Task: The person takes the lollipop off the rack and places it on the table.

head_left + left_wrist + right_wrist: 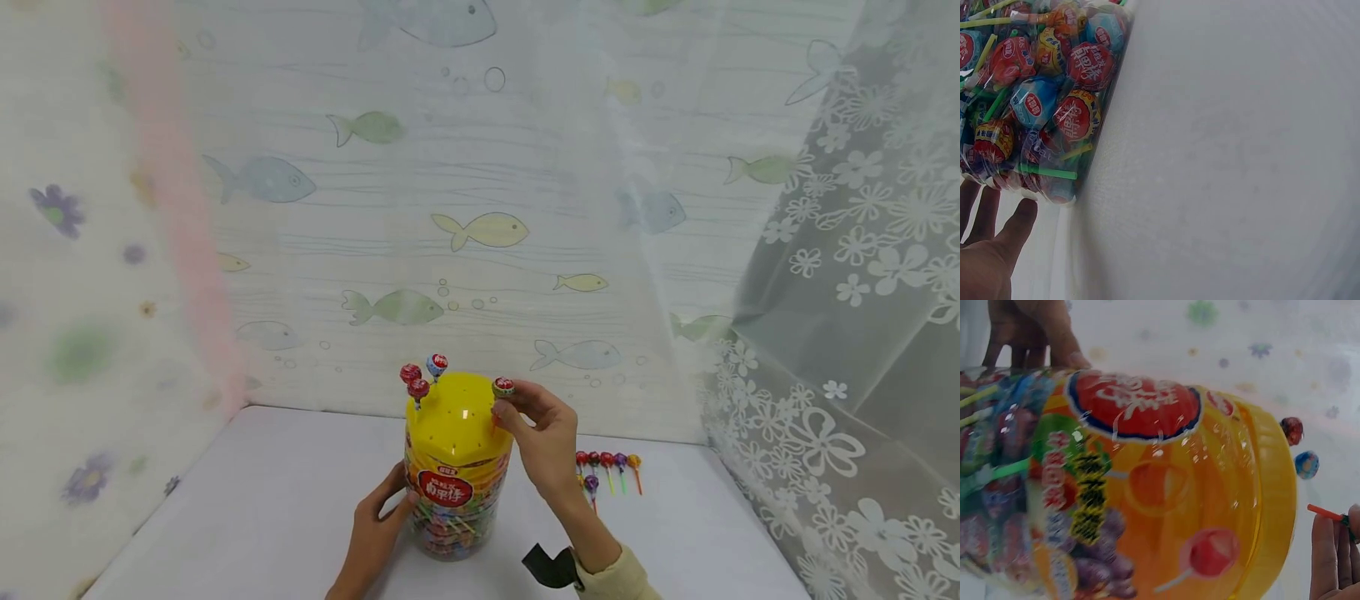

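A clear lollipop jar [453, 521] with a yellow lid [465, 417] stands upright on the table, full of wrapped lollipops. My left hand [372, 529] holds the jar's left side, thumb towards me and fingers farther round; the left wrist view shows several fingers [1019, 228] at its wall. Above the lid's right edge, my right hand [546, 429] pinches a lollipop [503, 387] by its orange stick [1325, 512], head up. The stick's tip is apart from the lid in the right wrist view. Three lollipops [417, 389] stand in small lid holes at the left.
Several loose lollipops [607, 460] lie in rows on the white table [300, 475], right of the jar and partly behind my right forearm. A black strap [551, 567] hangs at the right wrist. Patterned curtains [480, 167] enclose the table's back and sides.
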Demonstrator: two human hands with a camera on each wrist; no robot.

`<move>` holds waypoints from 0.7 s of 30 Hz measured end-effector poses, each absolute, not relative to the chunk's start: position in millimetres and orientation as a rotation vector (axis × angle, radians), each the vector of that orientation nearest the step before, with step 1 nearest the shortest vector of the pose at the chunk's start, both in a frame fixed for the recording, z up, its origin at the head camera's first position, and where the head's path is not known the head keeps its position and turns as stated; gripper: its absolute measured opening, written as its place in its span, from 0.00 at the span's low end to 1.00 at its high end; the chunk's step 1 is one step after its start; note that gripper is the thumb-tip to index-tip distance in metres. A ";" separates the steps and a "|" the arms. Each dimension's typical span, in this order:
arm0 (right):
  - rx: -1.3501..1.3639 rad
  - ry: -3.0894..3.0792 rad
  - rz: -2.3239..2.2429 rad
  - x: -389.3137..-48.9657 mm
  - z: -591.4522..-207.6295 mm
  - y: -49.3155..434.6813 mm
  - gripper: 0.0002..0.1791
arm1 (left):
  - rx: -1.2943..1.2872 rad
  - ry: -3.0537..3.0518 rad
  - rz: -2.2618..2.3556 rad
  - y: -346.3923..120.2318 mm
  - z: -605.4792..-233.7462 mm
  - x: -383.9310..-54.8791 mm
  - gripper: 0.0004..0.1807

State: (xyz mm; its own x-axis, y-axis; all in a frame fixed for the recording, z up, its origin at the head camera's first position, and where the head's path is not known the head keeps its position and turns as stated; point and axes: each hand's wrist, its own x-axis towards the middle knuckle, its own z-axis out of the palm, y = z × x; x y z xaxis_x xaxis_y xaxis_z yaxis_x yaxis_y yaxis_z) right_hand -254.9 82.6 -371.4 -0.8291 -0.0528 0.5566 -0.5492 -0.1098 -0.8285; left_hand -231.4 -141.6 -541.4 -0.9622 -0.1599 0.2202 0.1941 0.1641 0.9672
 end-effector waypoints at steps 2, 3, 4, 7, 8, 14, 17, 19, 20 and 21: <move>0.636 -1.829 2.016 -254.4 -376.0 88.3 0.14 | -0.032 -2.172 -1.869 -141.6 -541.9 -231.6 0.35; 0.624 -1.834 2.017 -254.3 -378.6 91.1 0.13 | -0.031 -2.173 -1.868 -141.6 -542.3 -231.7 0.35; 0.614 -1.840 2.014 -254.4 -381.4 94.1 0.13 | -0.031 -2.174 -1.866 -141.7 -542.5 -231.8 0.35; 0.586 -1.850 2.005 -255.5 -390.3 103.0 0.14 | -0.030 -2.175 -1.868 -141.8 -543.0 -232.5 0.36; 0.570 -1.857 1.998 -256.2 -393.7 106.2 0.14 | -0.030 -2.175 -1.870 -141.9 -543.1 -232.7 0.36; 0.421 -1.920 1.982 -258.8 -416.5 128.5 0.14 | -0.031 -2.178 -1.883 -141.6 -543.0 -233.4 0.36; 0.328 -1.979 1.948 -259.3 -431.5 141.8 0.14 | -0.029 -2.177 -1.881 -141.6 -543.0 -233.0 0.36; 0.258 -2.034 1.900 -259.4 -442.3 151.4 0.14 | -0.028 -2.177 -1.878 -141.7 -543.0 -232.5 0.36; 0.229 -2.058 1.884 -259.3 -447.5 156.3 0.14 | -0.027 -2.178 -1.876 -141.7 -543.0 -232.4 0.36; 0.204 -2.079 1.870 -259.2 -452.6 161.3 0.14 | -0.026 -2.178 -1.876 -141.7 -542.9 -232.2 0.36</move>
State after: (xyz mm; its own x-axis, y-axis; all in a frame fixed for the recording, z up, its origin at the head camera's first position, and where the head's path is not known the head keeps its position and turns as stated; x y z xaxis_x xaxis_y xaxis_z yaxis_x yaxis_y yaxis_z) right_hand -259.2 161.3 -452.6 -0.9333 0.1158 0.3400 -0.3259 0.1249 -0.9371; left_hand -232.2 -141.7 -542.9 -0.9644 -0.1586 0.2115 0.1856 0.1635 0.9689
